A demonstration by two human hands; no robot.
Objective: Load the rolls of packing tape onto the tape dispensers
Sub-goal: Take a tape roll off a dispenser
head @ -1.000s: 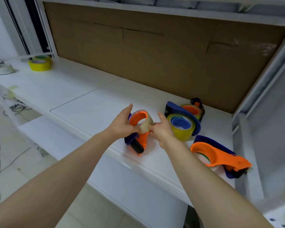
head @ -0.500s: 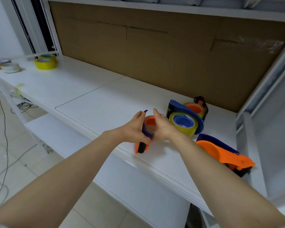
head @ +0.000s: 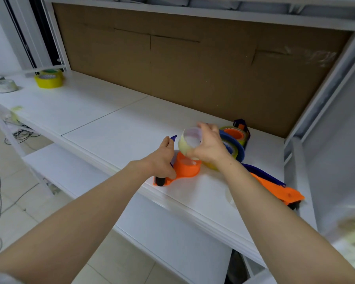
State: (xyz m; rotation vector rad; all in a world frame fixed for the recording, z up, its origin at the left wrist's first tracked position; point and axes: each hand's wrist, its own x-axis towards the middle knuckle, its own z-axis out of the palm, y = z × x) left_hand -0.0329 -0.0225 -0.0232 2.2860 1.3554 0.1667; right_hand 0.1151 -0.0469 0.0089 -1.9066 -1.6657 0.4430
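left grip (head: 162,158) holds orange plastic dispenser (head: 188,169) | right grip (head: 210,147) pinches translucent round tape roll (head: 183,145)

Our left hand (head: 162,158) grips the orange dispenser (head: 186,170), which lies flat on the white bench (head: 111,128). Our right hand (head: 210,146) holds a pale tape roll (head: 190,144) tilted directly over its hub; contact unclear. Yellow roll (head: 48,81) sits far left.

Both bare forearms reach forward, hands close together. Left hand (head: 162,158) lies low, fingers curled round the dispenser (head: 188,169). Right hand (head: 210,147), a little higher, grips a roll (head: 190,143) from its right side
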